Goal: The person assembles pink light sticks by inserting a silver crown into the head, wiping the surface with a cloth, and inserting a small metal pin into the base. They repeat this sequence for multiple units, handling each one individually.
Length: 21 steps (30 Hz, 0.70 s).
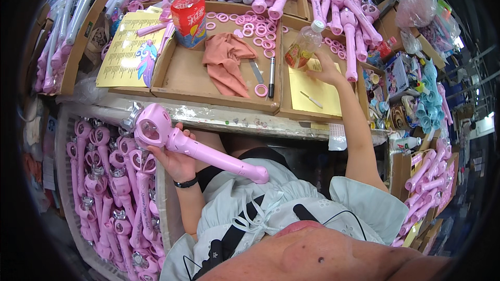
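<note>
The pink wand (219,156), glossy, round-headed and silver-tipped, slants in the air at the near side of the counter (208,118). Probably light, stiff and slippery, it is best taken at the neck, where the left hand's (176,164) grip wraps it; the right hand's (328,73) grip is parted beside the clear bottle (308,44), contact unclear.

A worn bench (250,123) with a shiny front edge crosses the middle of the frame, bearing cardboard trays. The tray (182,80) at upper centre carries a red bottle (188,18), a cloth (226,62), a blade (256,72), a marker (271,77) and pink rings (269,48); the tray (307,114) at upper right of centre carries yellow paper (317,86), a thin rod (311,99) on top
</note>
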Tool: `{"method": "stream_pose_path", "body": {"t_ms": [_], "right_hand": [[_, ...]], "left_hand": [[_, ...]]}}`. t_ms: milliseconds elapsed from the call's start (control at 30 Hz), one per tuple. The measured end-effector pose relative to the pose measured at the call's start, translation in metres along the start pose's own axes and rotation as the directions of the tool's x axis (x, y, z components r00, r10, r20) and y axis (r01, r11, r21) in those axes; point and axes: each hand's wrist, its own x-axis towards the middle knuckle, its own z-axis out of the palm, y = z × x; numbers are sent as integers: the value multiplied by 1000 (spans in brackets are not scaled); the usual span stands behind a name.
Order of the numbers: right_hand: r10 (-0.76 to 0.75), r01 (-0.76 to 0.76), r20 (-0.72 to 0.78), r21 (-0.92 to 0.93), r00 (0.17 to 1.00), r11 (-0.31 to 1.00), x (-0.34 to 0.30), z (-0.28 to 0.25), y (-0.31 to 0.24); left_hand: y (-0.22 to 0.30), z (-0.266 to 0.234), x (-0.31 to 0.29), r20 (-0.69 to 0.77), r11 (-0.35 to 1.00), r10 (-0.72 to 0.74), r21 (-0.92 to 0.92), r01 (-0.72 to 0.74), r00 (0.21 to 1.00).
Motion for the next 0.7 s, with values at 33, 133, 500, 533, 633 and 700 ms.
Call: {"method": "stream_pose_path", "body": {"t_ms": [33, 133, 500, 533, 633, 700], "right_hand": [[-1, -11, -59, -196, 998, 981, -4, 3, 8], [110, -126, -76, -259, 991, 958, -14, 23, 20], [458, -457, 26, -27, 889, 889, 18, 27, 45], [447, -446, -4, -98, 894, 890, 22, 22, 51], [452, -435, 45, -199, 891, 878, 36, 7, 65], [456, -432, 210, -151, 865, 889, 48, -1, 67]], "left_hand": [[-1, 0, 0, 8, 1000, -1, 5, 1, 1000], [-3, 2, 1, 9, 1000, -15, 4, 15, 1000], [-9, 1, 0, 6, 1000, -27, 5, 27, 1000], [-7, 1, -1, 9, 1000, -23, 7, 23, 1000], [-5, 1, -3, 3, 1000, -13, -4, 13, 1000], [-5, 1, -4, 36, 999, -20, -34, 21, 999]]}}
